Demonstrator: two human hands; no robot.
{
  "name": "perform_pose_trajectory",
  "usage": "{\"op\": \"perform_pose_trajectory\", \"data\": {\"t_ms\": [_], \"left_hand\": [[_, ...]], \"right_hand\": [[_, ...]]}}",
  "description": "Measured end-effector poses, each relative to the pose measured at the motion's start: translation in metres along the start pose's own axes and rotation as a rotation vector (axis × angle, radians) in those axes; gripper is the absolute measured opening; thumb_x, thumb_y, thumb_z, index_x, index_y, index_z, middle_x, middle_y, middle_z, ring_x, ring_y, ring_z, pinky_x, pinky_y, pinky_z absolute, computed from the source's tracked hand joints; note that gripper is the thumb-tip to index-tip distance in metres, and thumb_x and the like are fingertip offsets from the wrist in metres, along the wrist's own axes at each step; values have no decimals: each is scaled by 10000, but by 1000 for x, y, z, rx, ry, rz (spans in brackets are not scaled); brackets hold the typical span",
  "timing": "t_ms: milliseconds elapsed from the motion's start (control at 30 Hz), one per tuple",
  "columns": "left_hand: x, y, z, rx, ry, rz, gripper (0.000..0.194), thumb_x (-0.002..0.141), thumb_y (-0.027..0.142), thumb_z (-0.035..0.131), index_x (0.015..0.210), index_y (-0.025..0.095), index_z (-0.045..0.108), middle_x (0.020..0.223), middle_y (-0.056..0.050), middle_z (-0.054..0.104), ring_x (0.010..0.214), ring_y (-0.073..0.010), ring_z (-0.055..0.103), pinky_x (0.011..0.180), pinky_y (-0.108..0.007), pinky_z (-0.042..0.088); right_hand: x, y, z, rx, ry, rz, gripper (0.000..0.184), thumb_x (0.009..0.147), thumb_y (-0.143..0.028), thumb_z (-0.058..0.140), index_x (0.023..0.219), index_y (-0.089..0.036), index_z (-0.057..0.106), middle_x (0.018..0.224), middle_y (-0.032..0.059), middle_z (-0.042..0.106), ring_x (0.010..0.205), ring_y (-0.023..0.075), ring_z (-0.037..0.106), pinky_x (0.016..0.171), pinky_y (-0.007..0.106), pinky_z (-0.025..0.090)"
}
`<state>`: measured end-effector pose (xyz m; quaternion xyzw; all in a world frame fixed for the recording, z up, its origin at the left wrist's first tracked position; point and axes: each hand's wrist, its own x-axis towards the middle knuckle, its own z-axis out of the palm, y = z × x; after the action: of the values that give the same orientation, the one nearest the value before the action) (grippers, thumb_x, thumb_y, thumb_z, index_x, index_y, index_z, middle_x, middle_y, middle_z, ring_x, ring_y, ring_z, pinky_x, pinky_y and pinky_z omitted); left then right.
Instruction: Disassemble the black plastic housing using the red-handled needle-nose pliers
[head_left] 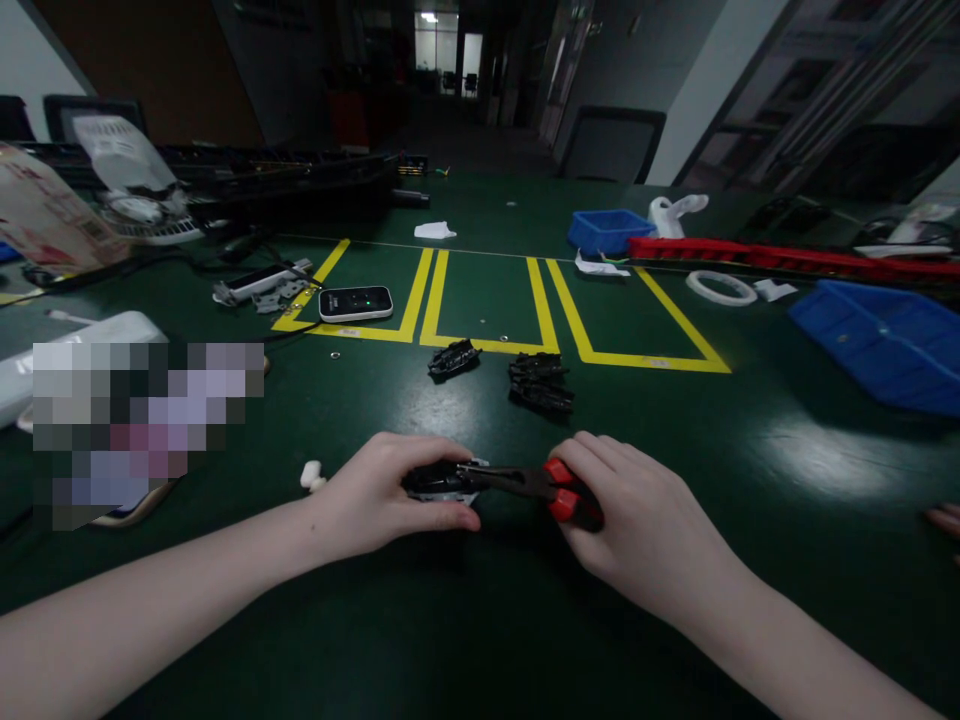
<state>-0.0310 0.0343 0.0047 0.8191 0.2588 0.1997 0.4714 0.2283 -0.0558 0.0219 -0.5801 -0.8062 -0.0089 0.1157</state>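
My left hand (397,490) is closed around a small black part (442,482) with a pale grey edge, fingers and thumb on either side of it. In my right hand (630,500) are long-nose pliers (525,481) with red and black handles. The plier jaws point left and meet the right end of the black part; whether they grip it I cannot tell. Beyond my hands lie similar black ribbed pieces: one on its own (454,358) and a small group (540,380) to its right.
Yellow tape frames (491,345) mark the green table (480,640). A white-edged black device (356,303) sits at the left frame. Blue bins (885,345) and a tape roll (721,288) are on the right. A pixelated phone-like object lies left. Another person's fingers (946,518) show at the right edge.
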Motion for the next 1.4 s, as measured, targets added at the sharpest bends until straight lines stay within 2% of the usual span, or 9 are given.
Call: {"op": "perform_pose_trajectory", "data": {"t_ms": [233,567,867,1133,1400], "left_hand": [[2,1,-1,-27,-14,-27,343,882,409,829,1128,177,772,974,-30,783,848,-176,695,728,-258,487],[0,-1,-1,5,7,18,363,856,374,866,1153,191,765,1029,-25,789,894,-175,700,784,-257,509],[1,3,-2,-51,-19,17,320,866,362,855,1121,187,772,994,-15,787,866,-166,696,763,-243,502],[0,2,-2,-46,-50,19,339,877,373,847,1155,198,760,1040,-22,781,904,-177,697,792,-262,506],[2,1,-2,-1,-82,11,375,878,354,852,1198,191,747,1043,-22,771,906,-169,678,787,-256,487]], "right_hand": [[-1,1,0,-16,16,-4,194,755,-149,621,934,-220,600,899,70,698,752,232,639,653,365,511],[-3,6,16,89,8,41,201,756,-162,625,930,-249,575,850,21,669,728,198,630,618,331,509],[3,4,-4,97,-42,40,146,745,-170,620,862,-247,579,828,30,666,716,203,630,597,333,508],[-1,4,2,26,-19,19,211,715,-153,627,901,-245,588,868,40,679,734,212,626,614,345,500],[0,2,-4,-58,-13,-27,297,669,-91,661,932,-217,602,889,54,683,728,220,618,626,355,496]]}}
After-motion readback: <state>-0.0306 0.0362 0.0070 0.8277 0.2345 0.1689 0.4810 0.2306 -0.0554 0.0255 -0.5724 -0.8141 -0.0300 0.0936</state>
